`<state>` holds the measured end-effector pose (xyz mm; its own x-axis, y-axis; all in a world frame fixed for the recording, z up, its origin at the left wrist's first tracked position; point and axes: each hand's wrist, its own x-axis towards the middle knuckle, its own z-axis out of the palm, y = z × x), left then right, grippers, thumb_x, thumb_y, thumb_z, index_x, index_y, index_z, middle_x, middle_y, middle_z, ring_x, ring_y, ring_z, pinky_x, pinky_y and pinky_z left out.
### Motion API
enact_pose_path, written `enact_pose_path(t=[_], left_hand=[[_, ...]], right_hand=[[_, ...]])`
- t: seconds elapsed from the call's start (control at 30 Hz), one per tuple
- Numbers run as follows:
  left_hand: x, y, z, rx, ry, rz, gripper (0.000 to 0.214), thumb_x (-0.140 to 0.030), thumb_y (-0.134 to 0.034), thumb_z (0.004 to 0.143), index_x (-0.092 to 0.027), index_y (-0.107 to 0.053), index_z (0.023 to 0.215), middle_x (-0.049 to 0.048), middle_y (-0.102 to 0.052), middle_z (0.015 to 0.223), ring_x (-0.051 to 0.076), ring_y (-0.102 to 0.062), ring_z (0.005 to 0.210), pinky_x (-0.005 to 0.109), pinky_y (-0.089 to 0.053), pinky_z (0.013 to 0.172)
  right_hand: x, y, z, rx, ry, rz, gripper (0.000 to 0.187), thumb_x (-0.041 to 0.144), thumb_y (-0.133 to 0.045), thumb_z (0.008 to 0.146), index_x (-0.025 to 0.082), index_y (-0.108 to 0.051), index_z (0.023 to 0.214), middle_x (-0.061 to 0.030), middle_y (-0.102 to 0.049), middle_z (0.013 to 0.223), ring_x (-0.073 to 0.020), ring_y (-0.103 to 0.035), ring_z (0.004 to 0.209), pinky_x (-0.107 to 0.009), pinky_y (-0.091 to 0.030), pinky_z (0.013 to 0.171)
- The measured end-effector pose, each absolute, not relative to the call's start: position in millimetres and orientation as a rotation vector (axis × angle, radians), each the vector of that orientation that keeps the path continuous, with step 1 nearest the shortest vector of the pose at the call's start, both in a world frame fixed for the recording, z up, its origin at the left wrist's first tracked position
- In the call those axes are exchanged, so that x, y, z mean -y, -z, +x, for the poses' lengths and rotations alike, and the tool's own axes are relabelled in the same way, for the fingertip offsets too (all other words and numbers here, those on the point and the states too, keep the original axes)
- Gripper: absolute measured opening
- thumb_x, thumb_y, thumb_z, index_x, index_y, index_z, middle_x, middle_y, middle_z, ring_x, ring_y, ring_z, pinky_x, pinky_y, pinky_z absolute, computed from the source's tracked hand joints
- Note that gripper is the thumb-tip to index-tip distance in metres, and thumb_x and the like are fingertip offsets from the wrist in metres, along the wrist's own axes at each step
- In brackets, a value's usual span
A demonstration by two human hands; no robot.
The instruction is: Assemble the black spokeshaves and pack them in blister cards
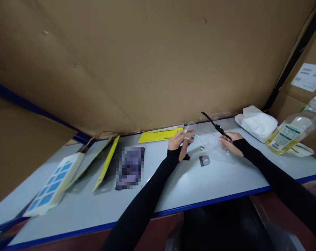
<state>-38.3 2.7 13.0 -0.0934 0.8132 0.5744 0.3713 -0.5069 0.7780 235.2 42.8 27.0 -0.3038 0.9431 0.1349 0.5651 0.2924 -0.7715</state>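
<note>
Clear plastic eyewear that looks like safety glasses (207, 139) is held up between both hands above the table. One black temple arm (212, 123) sticks up and to the left from it. My left hand (178, 141) has its fingers closed on the clear left edge. My right hand (231, 142) pinches the other side, by the base of the black temple. Beneath, a small grey piece (202, 148) and a grey-and-clear flat piece (204, 160) lie on the table. A small black part (186, 157) shows beside my left wrist. The transparent outline is hard to make out.
On the white table (215, 188) lie a yellow card (158, 135), a blurred purple item (130, 167), standing yellow-edged panels (107, 164) and a white power strip (55, 183). At right are a folded white cloth (256, 123) and a bottle of yellow liquid (287, 136). Cardboard walls (147, 62) rise behind.
</note>
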Motion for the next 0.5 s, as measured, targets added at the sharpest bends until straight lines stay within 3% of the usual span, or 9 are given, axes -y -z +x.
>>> enact_pose_path(t=[0.1, 0.2, 0.33, 0.5], left_hand=[[-5.1, -12.4, -31.1, -1.186, -1.695, 1.396, 0.057, -0.057, -0.066, 0.094, -0.024, -0.063, 0.139, 0.0157, -0.067, 0.136, 0.024, -0.079, 0.093, 0.041, -0.07, 0.071], [-6.0, -14.2, -25.8, -1.048, -1.602, 1.135, 0.073, -0.051, -0.069, 0.09, -0.031, -0.044, 0.156, 0.0159, -0.063, 0.143, 0.026, -0.079, 0.098, 0.049, -0.07, 0.077], [-4.8, -10.9, -20.9, -0.847, -1.277, 0.944, 0.066, -0.056, -0.068, 0.091, -0.016, -0.053, 0.141, 0.0232, -0.074, 0.124, 0.037, -0.078, 0.106, 0.054, -0.069, 0.07], [-4.3, -3.3, -15.2, -0.806, -1.169, 0.848, 0.057, -0.039, -0.08, 0.083, -0.012, -0.056, 0.127, 0.0204, -0.08, 0.101, 0.035, -0.081, 0.082, 0.044, -0.067, 0.056]], right_hand=[[-40.2, -31.9, 223.7, 1.898, -0.769, -1.314, 0.058, 0.07, -0.068, 0.081, 0.026, -0.033, 0.066, 0.0015, -0.052, 0.064, -0.0145, -0.044, 0.058, -0.029, -0.039, 0.06], [-39.4, -43.1, 207.1, 1.82, -0.649, -1.258, 0.059, 0.067, -0.067, 0.083, 0.026, -0.027, 0.066, 0.0029, -0.046, 0.062, -0.0133, -0.038, 0.06, -0.028, -0.037, 0.06], [-34.6, -53.1, 185.9, 1.845, -0.606, -1.289, 0.051, 0.06, -0.06, 0.089, 0.027, -0.028, 0.068, 0.0037, -0.044, 0.061, -0.0137, -0.037, 0.057, -0.029, -0.037, 0.06], [-25.8, -48.6, 177.2, 2.048, -0.426, -1.252, 0.042, 0.049, -0.052, 0.094, 0.027, -0.029, 0.067, 0.0011, -0.043, 0.064, -0.0169, -0.04, 0.059, -0.032, -0.037, 0.063]])
